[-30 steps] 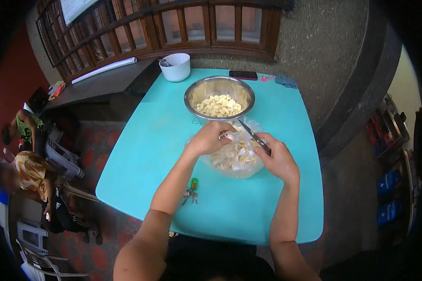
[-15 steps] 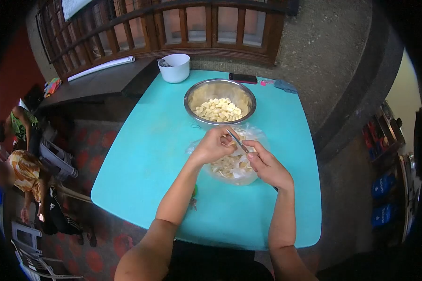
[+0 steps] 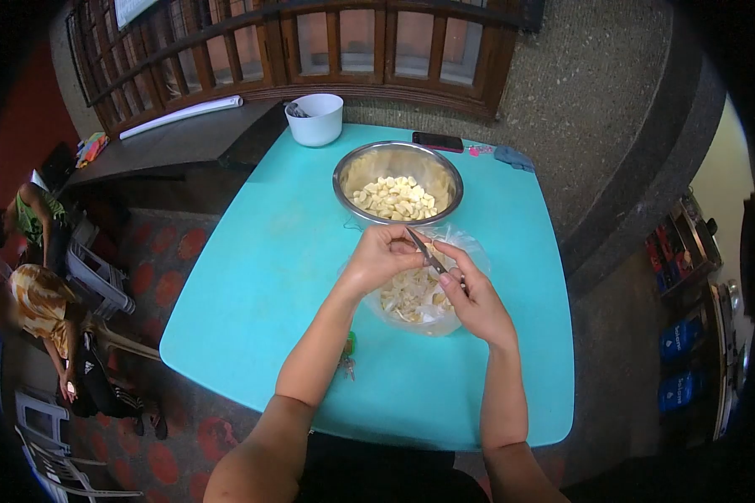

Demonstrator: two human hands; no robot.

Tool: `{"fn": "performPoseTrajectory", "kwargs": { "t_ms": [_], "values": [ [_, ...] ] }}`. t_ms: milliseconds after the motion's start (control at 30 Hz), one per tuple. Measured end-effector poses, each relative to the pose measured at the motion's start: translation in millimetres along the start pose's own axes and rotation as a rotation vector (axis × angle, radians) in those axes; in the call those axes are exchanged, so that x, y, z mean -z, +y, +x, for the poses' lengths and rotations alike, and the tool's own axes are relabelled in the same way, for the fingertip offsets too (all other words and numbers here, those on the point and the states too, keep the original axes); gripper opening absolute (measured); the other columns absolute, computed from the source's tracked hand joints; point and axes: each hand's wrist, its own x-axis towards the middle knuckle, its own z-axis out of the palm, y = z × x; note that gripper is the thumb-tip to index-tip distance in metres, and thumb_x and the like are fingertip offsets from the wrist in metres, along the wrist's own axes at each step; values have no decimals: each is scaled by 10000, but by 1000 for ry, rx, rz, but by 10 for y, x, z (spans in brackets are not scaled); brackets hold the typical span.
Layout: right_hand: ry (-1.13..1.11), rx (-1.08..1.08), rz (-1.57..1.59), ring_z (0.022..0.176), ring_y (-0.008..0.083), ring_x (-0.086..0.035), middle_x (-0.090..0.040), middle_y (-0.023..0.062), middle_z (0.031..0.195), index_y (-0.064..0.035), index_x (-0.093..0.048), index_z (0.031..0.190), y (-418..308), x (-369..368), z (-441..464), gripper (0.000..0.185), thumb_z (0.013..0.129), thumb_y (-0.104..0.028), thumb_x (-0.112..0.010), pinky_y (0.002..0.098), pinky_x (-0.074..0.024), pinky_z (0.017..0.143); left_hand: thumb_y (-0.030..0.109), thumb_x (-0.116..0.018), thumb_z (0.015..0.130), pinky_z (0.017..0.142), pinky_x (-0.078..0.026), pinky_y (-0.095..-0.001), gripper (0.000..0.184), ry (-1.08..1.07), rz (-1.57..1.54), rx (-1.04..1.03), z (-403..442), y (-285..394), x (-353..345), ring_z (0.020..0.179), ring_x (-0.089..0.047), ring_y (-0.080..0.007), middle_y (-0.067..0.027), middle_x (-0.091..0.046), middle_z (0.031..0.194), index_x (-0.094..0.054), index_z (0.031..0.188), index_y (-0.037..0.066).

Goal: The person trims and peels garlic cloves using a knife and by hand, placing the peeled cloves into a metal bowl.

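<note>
Right hand [image 3: 482, 303] clamped on the handle of a small knife [image 3: 428, 251], blade angled up-left toward the other hand. Left hand [image 3: 382, 258] has fingers bent in at the blade; can't tell if they're clamped on anything, too hidden. Both hands are above a clear plastic bag [image 3: 436, 327] holding papery peelings [image 3: 401, 302]. Keys [image 3: 348, 365] with a green fob lie beside the left forearm [image 3: 315, 356] on the turquoise table [image 3: 243, 277]. Just past the bag: stainless steel bowl [image 3: 338, 180], peeled cloves, look like garlic [image 3: 394, 199], piled in the bottom. Far edge of table, left to right: white tub [image 3: 317, 128] with something dark inside, black phone [image 3: 436, 141], small pink item [image 3: 480, 151], blue-grey cloth [image 3: 513, 158]. Beyond that, wood-framed window [image 3: 386, 46] in a rough wall [image 3: 587, 75]. Off left, two seated people, nearer one in a patterned orange-and-white shirt [image 3: 40, 303].
</note>
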Motion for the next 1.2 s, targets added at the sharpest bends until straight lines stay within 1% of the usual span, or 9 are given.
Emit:
{"fn": "performPoseTrajectory", "kwargs": {
  "t_ms": [133, 333, 433, 533, 633, 833, 900, 1000, 1200],
  "values": [
    [31, 2, 22, 598, 82, -410, -464, -3, 651, -95, -421, 1315, -35, -21, 1, 409, 913, -75, -489, 249, -355, 565, -21, -681, 759, 715, -546, -279, 228, -12, -104, 4, 6, -18, -6, 798, -653, -150, -119, -669, 887, -610, 973, -52],
    [29, 16, 35, 598, 75, -406, -469, -5, 652, -84, -444, 1295, -67, 0, -9, 388, 910, -69, -491, 241, -354, 567, -22, -679, 763, 689, -546, -268, 198, -11, -87, 9, -23, 59, -16, 769, -652, -139, -115, -670, 846, -618, 948, -55],
    [28, 42, 75, 597, 70, -397, -475, -13, 655, -78, -458, 1278, -13, 4, 1, 374, 907, -64, -497, 238, -349, 563, -11, -703, 755, 642, -530, -231, 145, -2, -94, 11, -40, 93, -38, 719, -634, -99, -82, -657, 802, -616, 868, -39],
    [39, 49, 100, 598, 59, -387, -482, -22, 663, -69, -470, 1260, -9, 1, 12, 357, 905, -62, -505, 230, -338, 555, -9, -711, 749, 623, -523, -226, 137, 20, -52, -14, -57, 131, -63, 697, -631, -93, -80, -653, 783, -607, 833, -39],
    [65, 44, 123, 602, 42, -383, -494, -27, 675, -60, -480, 1233, 39, -36, 28, 324, 910, -67, -507, 215, -322, 545, -48, -682, 743, 633, -532, -236, 189, 42, -32, -25, -56, 85, -78, 698, -633, -103, -94, -665, 815, -619, 921, -60],
    [98, -13, 240, 603, 18, -390, -548, -17, 716, -40, -483, 1139, 45, -94, 50, 216, 931, -97, -496, 196, -309, 525, -10, -725, 733, 601, -517, -220, 155, 56, 23, -47, -56, 68, -124, 682, -628, -84, -81, -655, 767, -607, 827, -45],
    [99, -28, 266, 602, 12, -393, -568, -11, 732, -37, -482, 1093, 45, -94, 54, 172, 937, -108, -492, 192, -307, 521, -12, -729, 727, 606, -518, -220, 172, 61, 18, -48, -70, 60, -186, 681, -629, -87, -83, -659, 770, -612, 849, -47],
    [198, 47, 294, 577, 2, -380, -543, -21, 708, -42, -474, 1036, 205, -134, 120, 121, 940, -115, -489, 180, -299, 494, -11, -727, 729, 621, -519, -220, 206, 62, 62, -79, -59, 66, -232, 689, -632, -91, -87, -664, 786, -618, 898, -52],
    [114, -110, 634, 409, 32, -343, -448, -7, 634, -85, -431, 1010, 79, -81, 85, 132, 956, -197, -478, 189, -282, 356, -18, -717, 737, 689, -529, -235, 272, -7, -60, -21, -14, 64, -133, 792, -635, -105, -102, -661, 904, -615, 985, -61]
  ]
}}
